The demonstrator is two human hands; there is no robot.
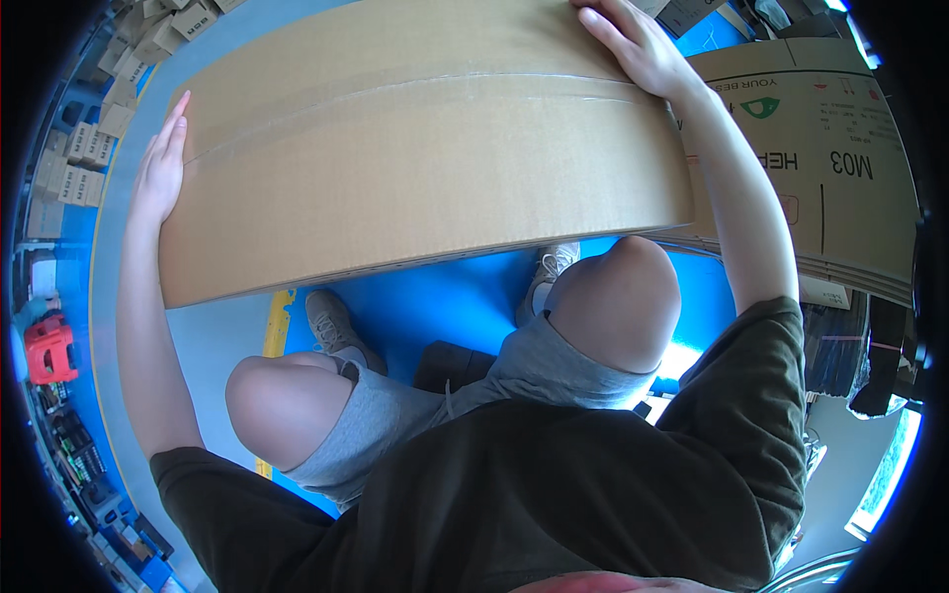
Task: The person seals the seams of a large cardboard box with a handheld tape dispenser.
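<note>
A large brown cardboard box spans the view in front of my knees, with a clear tape seam across its upper face. My left hand lies along the box's left edge, fingers straight and close together. Over the far right part of the box rests my right hand, its fingers stretched out and the thumb apart; some fingertips are cut off by the frame. The box sits between both hands. Whether its weight rests on the floor cannot be made out.
Flattened printed cartons are stacked at the right. Small boxes line the far left, above a red plastic item. A yellow line marks the blue floor. My bent knees and shoes are close to the box's near edge.
</note>
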